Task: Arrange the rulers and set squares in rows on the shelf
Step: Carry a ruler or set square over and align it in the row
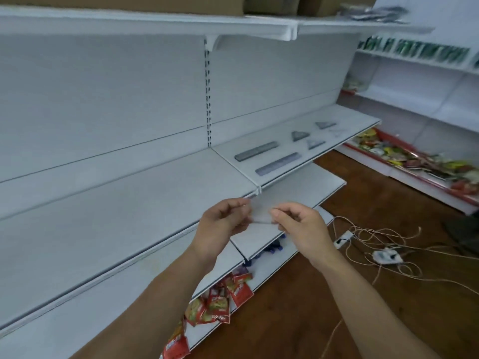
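Both my hands hold one clear, see-through flat piece [260, 212] in front of the white shelf [145, 193]; its exact shape is too faint to tell. My left hand [224, 221] pinches its left edge and my right hand [300, 224] pinches its right edge. Further right on the shelf lie two grey rulers, one behind [256, 151] and one in front [278, 164]. Beyond them sit grey set squares [299, 135] [315, 144] [325, 124], and a clear one [337, 132] lies near the edge.
Cardboard boxes [155, 3] stand on the top shelf. Lower shelves hold red snack packets [220, 304]. A tangle of cords and a white power strip [386, 256] lie on the brown floor. Another shelf unit [414, 161] with colourful goods stands at the right.
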`<state>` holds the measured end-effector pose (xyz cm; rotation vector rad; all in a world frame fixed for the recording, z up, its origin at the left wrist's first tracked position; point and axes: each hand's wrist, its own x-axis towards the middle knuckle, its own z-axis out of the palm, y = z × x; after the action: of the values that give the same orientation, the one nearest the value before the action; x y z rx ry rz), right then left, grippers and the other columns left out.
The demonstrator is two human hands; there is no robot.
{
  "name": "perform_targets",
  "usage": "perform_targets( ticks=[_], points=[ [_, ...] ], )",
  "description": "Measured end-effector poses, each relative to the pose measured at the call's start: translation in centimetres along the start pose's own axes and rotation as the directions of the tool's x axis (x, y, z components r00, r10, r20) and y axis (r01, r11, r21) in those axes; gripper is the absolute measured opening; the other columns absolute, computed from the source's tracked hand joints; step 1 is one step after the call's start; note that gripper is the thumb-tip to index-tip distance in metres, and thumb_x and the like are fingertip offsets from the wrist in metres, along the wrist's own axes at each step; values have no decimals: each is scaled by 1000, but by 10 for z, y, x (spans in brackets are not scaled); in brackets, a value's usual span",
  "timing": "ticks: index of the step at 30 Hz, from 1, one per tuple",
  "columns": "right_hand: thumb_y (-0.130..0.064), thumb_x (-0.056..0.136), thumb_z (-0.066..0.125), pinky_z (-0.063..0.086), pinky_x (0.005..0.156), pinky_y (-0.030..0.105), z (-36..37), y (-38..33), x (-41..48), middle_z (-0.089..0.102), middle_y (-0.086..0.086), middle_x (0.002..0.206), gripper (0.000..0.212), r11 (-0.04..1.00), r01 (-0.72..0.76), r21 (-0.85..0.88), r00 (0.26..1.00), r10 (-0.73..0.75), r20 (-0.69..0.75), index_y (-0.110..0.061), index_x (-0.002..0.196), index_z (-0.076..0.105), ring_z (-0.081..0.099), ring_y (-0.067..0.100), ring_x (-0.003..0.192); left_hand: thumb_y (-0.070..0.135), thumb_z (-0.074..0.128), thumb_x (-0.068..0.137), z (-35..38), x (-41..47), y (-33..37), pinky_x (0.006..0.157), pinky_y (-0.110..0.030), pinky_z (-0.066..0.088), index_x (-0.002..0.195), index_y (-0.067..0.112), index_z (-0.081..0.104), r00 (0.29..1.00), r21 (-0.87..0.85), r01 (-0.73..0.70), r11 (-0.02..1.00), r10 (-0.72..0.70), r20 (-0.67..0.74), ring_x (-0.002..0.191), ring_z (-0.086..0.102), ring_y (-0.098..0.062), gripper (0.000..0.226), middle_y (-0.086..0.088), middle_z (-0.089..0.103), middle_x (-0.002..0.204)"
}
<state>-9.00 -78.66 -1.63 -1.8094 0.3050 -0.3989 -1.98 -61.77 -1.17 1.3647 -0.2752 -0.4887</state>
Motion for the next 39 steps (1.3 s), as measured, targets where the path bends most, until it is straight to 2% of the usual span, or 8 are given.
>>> perform_targets(
  ticks=[3, 8, 17, 24, 27, 30, 35, 39],
  points=[
    [-23, 86, 68, 51, 64, 19, -41, 17, 3, 69, 1, 74, 7, 999, -37, -18, 998, 36, -57, -25, 82, 73, 60, 5, 65, 22, 64, 90, 44, 19, -5, 79, -25, 55, 110, 16, 69, 997, 76, -4, 997, -2, 80, 89, 69, -17, 21, -3, 73, 99],
    [-27, 87, 68, 52, 65, 32, -86, 44, 11, 69, 0, 76, 5, 999, -46, -28, 994, 44, -96, -25, 87, 73, 59, 8, 67, 20, 62, 92, 98, 56, -12, 62, -13, 48, 102, 21, 71, 986, 160, -56, 986, 29, 167, 81, 69, -9, 14, 6, 74, 90],
    [-34, 80, 73, 55, 75, 22, -179, 88, 78, 67, -15, 91, 33, 990, -13, -141, 989, -9, -151, -49, 108, 64, 63, 6, 86, 18, 63, 91, 190, 166, -36, 61, -14, 51, 97, 20, 72, 983, 100, -19, 995, 1, 182, 67, 64, -4, 11, 6, 72, 80],
    [-28, 79, 76, 46, 65, 13, -258, 105, 188, 66, -17, 86, 31, 957, 41, -288, 963, -115, -245, -37, 108, 69, 62, 7, 79, 21, 65, 90, 266, 289, -31, 65, -12, 51, 101, 22, 71, 972, 92, 23, 995, -44, 230, 74, 67, -2, 13, 7, 73, 87],
    [-23, 78, 77, 49, 68, 16, -292, 110, 240, 68, -15, 87, 30, 970, 42, -237, 940, -119, -319, -36, 104, 71, 63, 6, 78, 44, 74, 75, 285, 345, -33, 77, -8, 45, 114, 37, 63, 938, 313, -141, 939, 26, 346, 97, 59, 10, 40, 22, 66, 105],
    [-21, 78, 76, 53, 70, 20, -319, 117, 278, 69, -13, 88, 30, 978, 21, -206, 936, -92, -340, -34, 105, 72, 63, 8, 80, 46, 78, 70, 298, 384, -37, 87, -10, 42, 119, 35, 61, 906, 536, -368, 759, 165, 389, 106, 51, 7, 53, 24, 57, 114],
    [-23, 76, 77, 54, 72, 24, -342, 129, 334, 66, -12, 87, 28, 990, 21, -140, 960, -59, -275, -35, 101, 73, 61, 9, 81, 43, 77, 72, 311, 431, -38, 90, -8, 40, 119, 26, 65, 841, 554, -541, 632, 418, 345, 104, 52, 3, 52, 22, 59, 111],
    [-28, 74, 76, 55, 79, 29, -353, 142, 381, 66, -8, 88, 28, 992, 83, -96, 977, -100, -189, -34, 100, 73, 62, 13, 84, 51, 69, 71, 317, 466, -43, 89, -29, 51, 115, 22, 68, 853, 529, -518, 672, 450, 264, 104, 60, -9, 53, 8, 65, 112]
  ],
)
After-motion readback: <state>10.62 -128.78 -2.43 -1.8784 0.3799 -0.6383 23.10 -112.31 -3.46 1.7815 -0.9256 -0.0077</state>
